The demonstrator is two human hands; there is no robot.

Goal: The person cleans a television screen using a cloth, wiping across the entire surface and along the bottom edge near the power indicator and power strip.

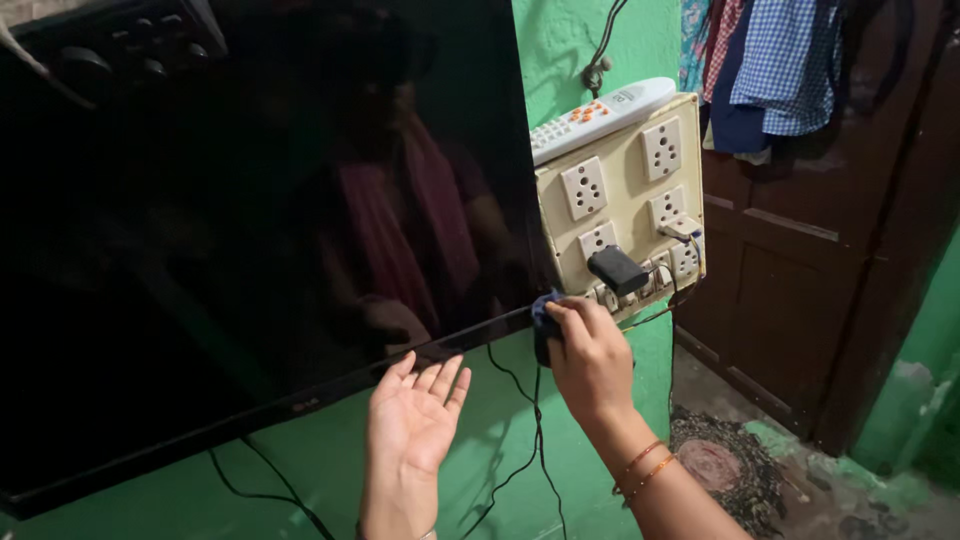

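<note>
Right hand: the right hand (590, 358) is closed around a small dark blue cloth (545, 318), fingers pinching it against the lower right corner of the television (250, 230).
Left hand: the left hand (412, 415) is open, palm up, fingers spread and slightly curled, just below the bottom edge of the television; it holds nothing.
Cloth position: at the lower right corner of the screen, touching the frame, just left of the switchboard (620, 200).
Television: large flat black screen, mounted on the green wall (560, 50), tilted in view; the glass reflects a person.
Switchboard: cream panel with several sockets, fixed to the wall right of the screen; a black adapter (617, 270) is plugged in near its lower edge.
Remote: a white remote control (600, 112) lies along the top of the switchboard.
Cables: black cables (530, 440) hang down the wall below the screen.
Far right: a brown wooden door (820, 260) with checked clothes (785, 65) hanging above.
Wrist: orange bangles (645, 465) on the right wrist.
</note>
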